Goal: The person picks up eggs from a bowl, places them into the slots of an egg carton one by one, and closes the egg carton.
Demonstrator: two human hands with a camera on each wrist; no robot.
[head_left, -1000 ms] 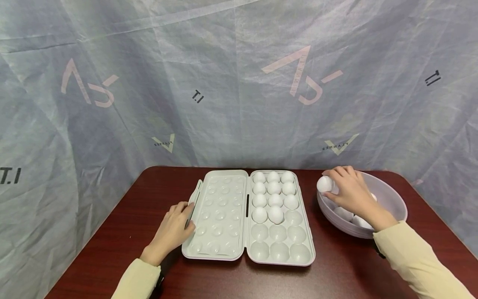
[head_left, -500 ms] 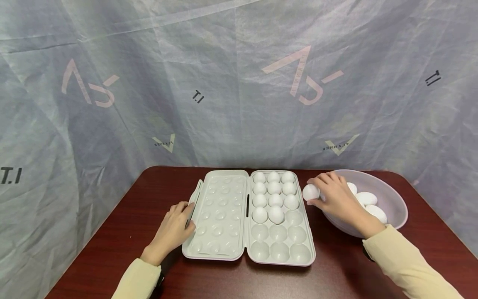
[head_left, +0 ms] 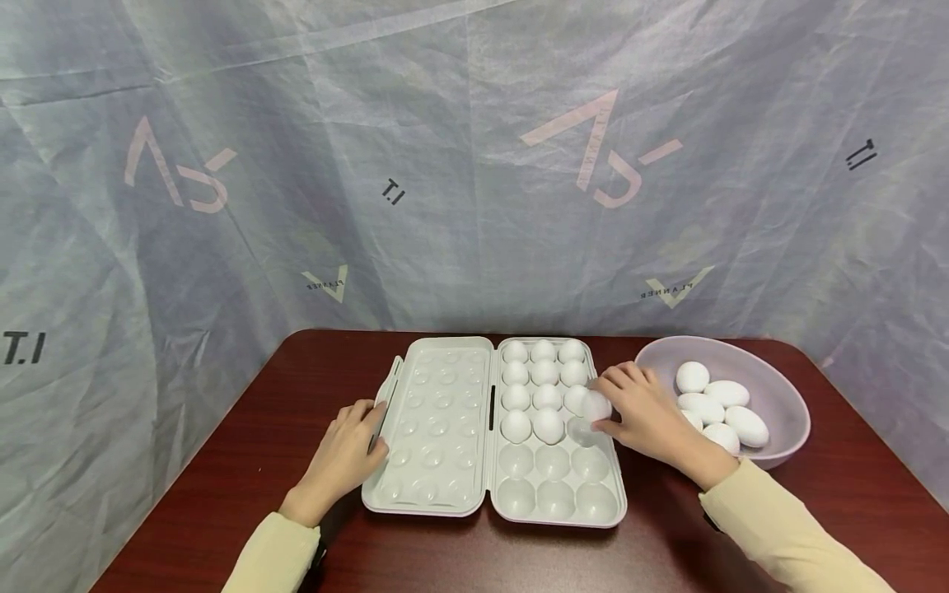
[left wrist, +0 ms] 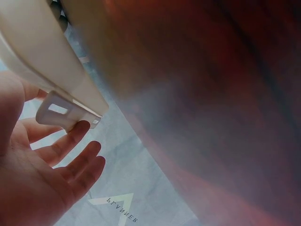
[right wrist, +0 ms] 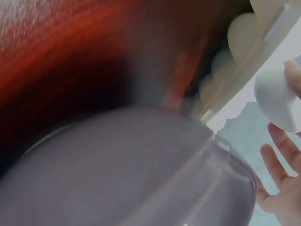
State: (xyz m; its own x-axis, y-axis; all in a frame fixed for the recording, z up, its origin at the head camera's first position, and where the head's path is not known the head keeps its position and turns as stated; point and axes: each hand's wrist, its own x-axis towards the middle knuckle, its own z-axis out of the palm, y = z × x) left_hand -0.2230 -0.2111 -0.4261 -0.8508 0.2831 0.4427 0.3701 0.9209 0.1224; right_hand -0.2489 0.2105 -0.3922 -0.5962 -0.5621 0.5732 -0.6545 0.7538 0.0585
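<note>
A white plastic egg box lies unfolded, with its dimpled lid (head_left: 437,428) on the left and its cupped tray (head_left: 556,498) on the right. White eggs (head_left: 547,399) fill the tray's far rows. My left hand (head_left: 344,449) holds the lid's outer edge at the latch flap (left wrist: 68,110), fingers loosely bent around it. Over the right column of the tray, my right hand (head_left: 645,416) pinches a white egg (right wrist: 277,101) between thumb and fingers. This egg hangs above a vacant cup in the fourth row, next to a seated egg; whether they touch is unclear.
A pale lilac bowl (head_left: 789,420) with several white eggs (head_left: 745,426) stands right of the tray, close to my right forearm. Everything rests on a dark red-brown table (head_left: 245,436). A grey printed cloth (head_left: 474,206) hangs behind the table.
My right hand has carried the egg leftward from the bowl to above the tray, uncovering the eggs in the bowl. My left hand has stayed at the lid's edge.
</note>
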